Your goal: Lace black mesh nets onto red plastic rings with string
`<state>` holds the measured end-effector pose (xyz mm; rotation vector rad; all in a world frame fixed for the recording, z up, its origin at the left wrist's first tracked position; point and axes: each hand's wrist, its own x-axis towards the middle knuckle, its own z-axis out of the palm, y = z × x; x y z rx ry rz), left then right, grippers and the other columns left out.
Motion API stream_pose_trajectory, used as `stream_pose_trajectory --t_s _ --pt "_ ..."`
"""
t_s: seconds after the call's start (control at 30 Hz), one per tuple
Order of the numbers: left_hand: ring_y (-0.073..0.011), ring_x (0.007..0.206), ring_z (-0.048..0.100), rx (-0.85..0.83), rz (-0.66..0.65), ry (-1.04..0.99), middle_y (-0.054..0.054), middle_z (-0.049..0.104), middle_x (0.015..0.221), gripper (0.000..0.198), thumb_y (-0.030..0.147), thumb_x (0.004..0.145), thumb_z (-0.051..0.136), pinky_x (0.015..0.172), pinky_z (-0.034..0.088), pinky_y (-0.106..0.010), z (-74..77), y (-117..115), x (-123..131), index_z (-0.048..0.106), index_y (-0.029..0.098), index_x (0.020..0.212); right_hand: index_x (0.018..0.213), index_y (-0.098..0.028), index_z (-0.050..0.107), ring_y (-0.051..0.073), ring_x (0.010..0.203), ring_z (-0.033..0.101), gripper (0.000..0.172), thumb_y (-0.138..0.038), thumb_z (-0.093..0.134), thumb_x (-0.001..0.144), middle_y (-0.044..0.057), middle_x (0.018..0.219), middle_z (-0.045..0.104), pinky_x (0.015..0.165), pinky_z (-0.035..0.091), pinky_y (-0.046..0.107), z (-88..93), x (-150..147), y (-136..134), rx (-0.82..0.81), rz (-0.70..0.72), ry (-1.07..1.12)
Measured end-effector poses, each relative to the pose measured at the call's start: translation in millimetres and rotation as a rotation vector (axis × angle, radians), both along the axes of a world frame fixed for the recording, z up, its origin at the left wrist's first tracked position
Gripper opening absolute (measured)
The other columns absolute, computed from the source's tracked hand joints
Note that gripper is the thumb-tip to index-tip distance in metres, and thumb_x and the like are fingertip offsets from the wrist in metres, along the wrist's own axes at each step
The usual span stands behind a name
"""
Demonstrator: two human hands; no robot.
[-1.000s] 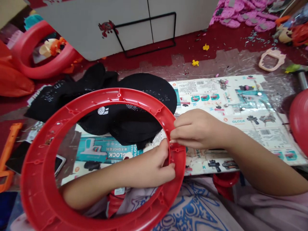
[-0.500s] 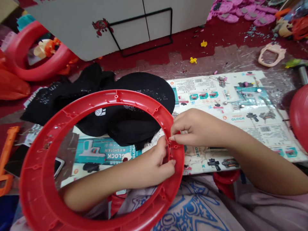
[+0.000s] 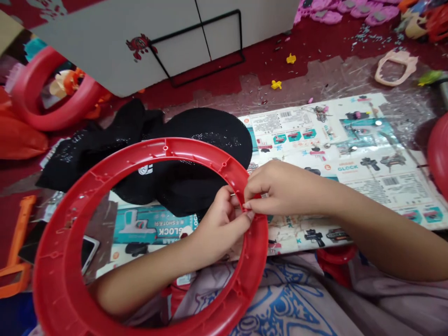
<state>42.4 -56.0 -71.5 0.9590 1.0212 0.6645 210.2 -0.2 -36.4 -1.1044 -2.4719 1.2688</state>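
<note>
A large red plastic ring (image 3: 52, 254), its ribbed hollow side with small posts facing up, lies tilted over my lap and the board's near edge. Through the ring's opening comes my left forearm, and my left hand (image 3: 224, 221) grips the inner rim at the right, thumb on top. My right hand (image 3: 271, 189) is closed in a pinch at that same part of the rim, its fingertips touching the left thumb's tip. Whatever tiny piece may be between the right fingertips is hidden. Behind the ring lies a black cap-like cloth item (image 3: 213, 135).
A printed cardboard sheet (image 3: 364, 186) covers the work surface. At the left are an orange plastic part (image 3: 21, 233), a phone (image 3: 90, 252) and another red ring (image 3: 28, 109). Beyond stand a white cabinet panel (image 3: 115, 51), yellow bits (image 3: 276, 84) and a beige frame (image 3: 395, 67).
My left thumb has moved up along the rim to meet the right fingertips. The view has shifted slightly; the ring stays in my left hand.
</note>
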Motion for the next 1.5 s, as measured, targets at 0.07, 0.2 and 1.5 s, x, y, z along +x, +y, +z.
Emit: stream_pose_trajectory --t_s 0.07,0.2,1.5 --pt "-0.0168 0.092 0.059 0.049 -0.010 0.068 -0.003 0.059 0.098 0.030 0.019 0.081 0.058 0.075 0.048 -0.027 -0.2 0 -2 0.041 0.019 0.106 0.067 -0.016 0.071 0.011 0.063 0.054 0.013 -0.013 0.059 0.074 0.001 0.066 0.066 0.062 0.036 0.024 -0.7 0 -1 -0.004 -0.003 0.001" --pt "-0.0175 0.090 0.056 0.136 -0.082 0.262 -0.003 0.055 0.098 0.028 0.013 0.078 0.052 0.075 0.046 -0.030 2.8 1 -8 0.042 0.018 0.103 0.076 -0.016 0.071 0.011 0.066 0.054 0.012 -0.014 0.059 0.078 0.001 0.073 0.065 0.063 0.035 0.024 -2.6 1 -1 0.073 0.009 0.011" --pt "-0.0178 0.086 0.054 0.026 -0.208 0.299 -0.004 0.052 0.098 0.044 0.017 0.073 0.052 0.071 0.049 -0.032 6.2 4 -7 0.036 0.017 0.114 0.074 -0.015 0.069 0.015 0.063 0.056 0.023 -0.026 0.054 0.088 0.005 0.071 0.067 0.057 0.032 0.027 -10.1 4 1 0.462 0.125 -0.215"
